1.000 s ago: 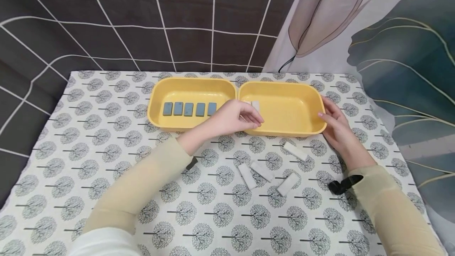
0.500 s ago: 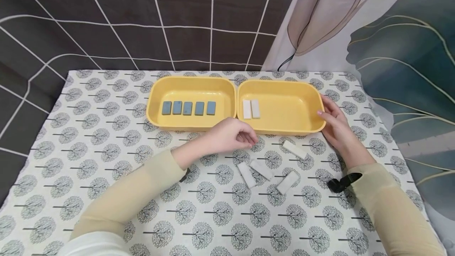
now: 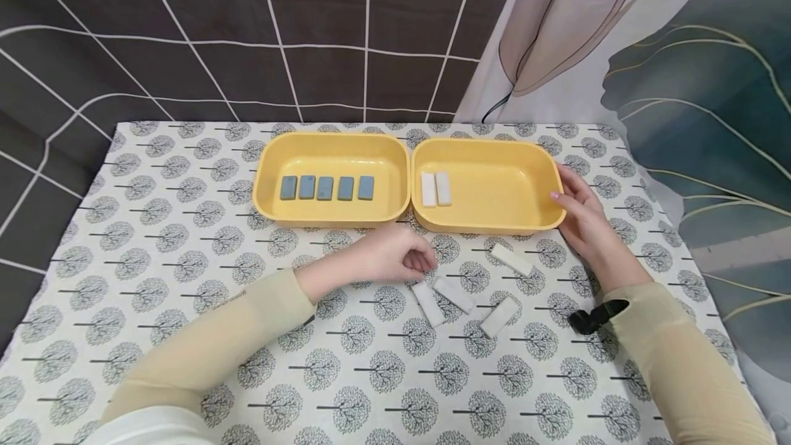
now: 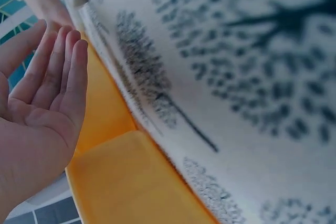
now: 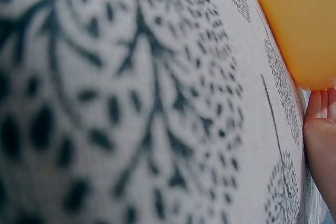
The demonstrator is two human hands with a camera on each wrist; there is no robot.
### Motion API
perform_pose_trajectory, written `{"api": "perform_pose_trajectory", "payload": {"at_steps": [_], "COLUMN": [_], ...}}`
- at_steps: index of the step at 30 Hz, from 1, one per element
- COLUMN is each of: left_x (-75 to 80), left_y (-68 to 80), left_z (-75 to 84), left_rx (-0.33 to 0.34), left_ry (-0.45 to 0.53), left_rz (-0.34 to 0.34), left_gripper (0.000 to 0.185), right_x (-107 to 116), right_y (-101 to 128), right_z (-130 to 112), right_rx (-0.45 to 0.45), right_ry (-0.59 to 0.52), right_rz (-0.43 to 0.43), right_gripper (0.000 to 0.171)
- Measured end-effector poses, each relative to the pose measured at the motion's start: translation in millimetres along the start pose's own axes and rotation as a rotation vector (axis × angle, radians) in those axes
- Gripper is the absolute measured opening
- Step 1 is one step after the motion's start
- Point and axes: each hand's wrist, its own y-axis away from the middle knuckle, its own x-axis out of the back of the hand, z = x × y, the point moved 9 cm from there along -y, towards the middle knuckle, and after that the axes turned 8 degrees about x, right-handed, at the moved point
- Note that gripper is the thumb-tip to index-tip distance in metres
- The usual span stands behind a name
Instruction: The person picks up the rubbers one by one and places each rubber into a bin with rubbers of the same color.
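Note:
My left hand (image 3: 391,253) is above the tablecloth in front of the yellow trays, its fingers loosely bent. Nothing lies between the fingers in the left wrist view. Just beyond its fingertips a white rectangular block (image 3: 429,305) lies on the cloth, its far end close under the hand. Another white block (image 3: 454,294) rests to the right of it. My right hand (image 3: 586,222) grips the right end of the right yellow tray (image 3: 494,227), thumb over the rim and fingers outside. Inside that tray, two white blocks (image 3: 443,189) stand side by side at the left end.
The left yellow tray (image 3: 327,220) touches the right one and holds a row of several blue-grey blocks (image 3: 325,189). More white blocks lie on the cloth, one near the right tray (image 3: 511,260) and one nearer the front (image 3: 499,316). A dark gridded cloth (image 3: 321,33) hangs behind.
My left hand has come out from over the right tray, back toward me and slightly left, near the loose white blocks. The two white blocks in the tray are now uncovered. My right hand stays put.

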Motion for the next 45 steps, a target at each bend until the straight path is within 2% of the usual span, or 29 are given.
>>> {"api": "perform_pose_trajectory", "payload": {"at_steps": [6, 14, 17, 25, 39, 45], "left_x": [-10.0, -12.2, -12.9, -15.1, -17.5, -17.6], "left_y": [-0.7, 1.0, 1.3, 2.5, 3.5, 3.3], "left_z": [-4.1, -4.2, -4.0, -1.2, 0.7, 1.9], "left_rx": [-0.020, -0.027, -0.029, -0.085, -0.169, -0.180], "left_ry": [-0.064, -0.060, -0.094, -0.190, -0.222, -0.237], "left_rz": [-0.015, -0.024, -0.020, -0.026, -0.084, -0.096], "left_gripper": [0.023, 0.023, 0.021, 0.021, 0.025, 0.025], "right_x": [0, 1, 1, 1, 1, 1], "right_y": [0, -1, -1, -1, -1, -1], "right_z": [1, 1, 1, 1, 1, 1], "right_rx": [-0.006, -0.011, -0.012, -0.015, -0.010, 0.004], "right_ry": [-0.002, 0.014, 0.014, 0.013, 0.009, 0.017], "right_rz": [0.001, 0.010, 0.012, 0.011, 0.010, 0.008], "right_gripper": [0.059, 0.060, 0.060, 0.060, 0.059, 0.059]}}
